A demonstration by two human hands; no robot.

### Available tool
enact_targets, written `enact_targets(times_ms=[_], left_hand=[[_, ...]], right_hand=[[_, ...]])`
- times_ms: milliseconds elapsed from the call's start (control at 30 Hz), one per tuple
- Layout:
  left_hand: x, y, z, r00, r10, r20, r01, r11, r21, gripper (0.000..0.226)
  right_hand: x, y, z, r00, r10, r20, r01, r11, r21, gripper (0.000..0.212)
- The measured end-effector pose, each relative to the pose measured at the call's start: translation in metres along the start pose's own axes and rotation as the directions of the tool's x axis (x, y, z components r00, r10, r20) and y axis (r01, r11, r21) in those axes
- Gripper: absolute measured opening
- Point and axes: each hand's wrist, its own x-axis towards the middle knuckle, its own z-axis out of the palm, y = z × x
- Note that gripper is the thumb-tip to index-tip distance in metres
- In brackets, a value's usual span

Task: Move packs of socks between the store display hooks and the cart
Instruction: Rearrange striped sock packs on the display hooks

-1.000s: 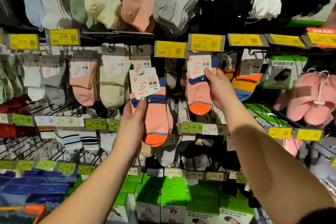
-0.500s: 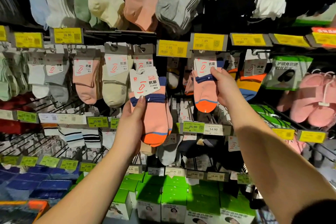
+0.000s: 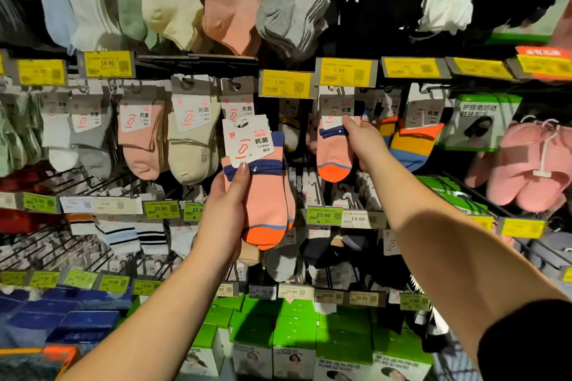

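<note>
At a store sock wall, I hold my left hand [image 3: 227, 219] raised in front of the display, fingers wrapped behind a pack of socks [image 3: 261, 192] in pink and orange, thumb pressed on its navy cuff just under the card label [image 3: 247, 141]; this pack is off its hook and free in the air. To the right, beneath a yellow price tag [image 3: 346, 72], my right hand [image 3: 363, 142] reaches up, arm extended, pinching a matching hanging pack [image 3: 332, 148] at the cuff. I cannot tell whether that pack is on its hook. To do this step well, I judge the card's hole should be guided squarely along the hook, not tugged downward. No cart is in view.
</note>
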Motion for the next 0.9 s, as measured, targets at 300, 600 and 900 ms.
enact_targets(times_ms=[300,600,900], left_hand=[[-0.003,-0.002,0.008,1.000,-0.031,0.004,0.031,0.998,-0.045,0.026],[-0.003,-0.013,0.021,0.997,-0.080,0.022,0.081,0.995,-0.065,0.031],[0.003,-0.015,0.021,0.993,-0.116,0.038,0.118,0.991,-0.061,0.033]], right_hand=[[-0.044,0.024,-0.005,0.992,-0.011,-0.126,0.018,0.998,0.057,0.045],[-0.139,0.027,0.045,0.960,-0.121,0.252,0.053,0.964,0.260,0.037],[-0.147,0.035,0.045,0.941,-0.175,0.290,0.030,0.896,0.443,0.010]])
